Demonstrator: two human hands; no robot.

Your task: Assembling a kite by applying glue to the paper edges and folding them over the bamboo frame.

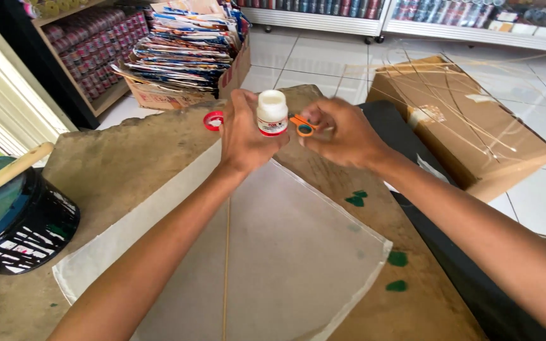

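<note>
Left hand (pixel 242 136) fingers wrapped round small white plastic glue bottle (pixel 272 112), open-topped. Right hand (pixel 341 131) fingertips pinch orange cap (pixel 303 125) just beside it. Risk: tilted bottle drips onto white paper kite sheet (pixel 298 252) below wrists; loose pinch drops cap.

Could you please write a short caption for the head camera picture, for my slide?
Left hand holds a small white bottle, right hand holds orange scissors, above a pale paper sheet.
</note>
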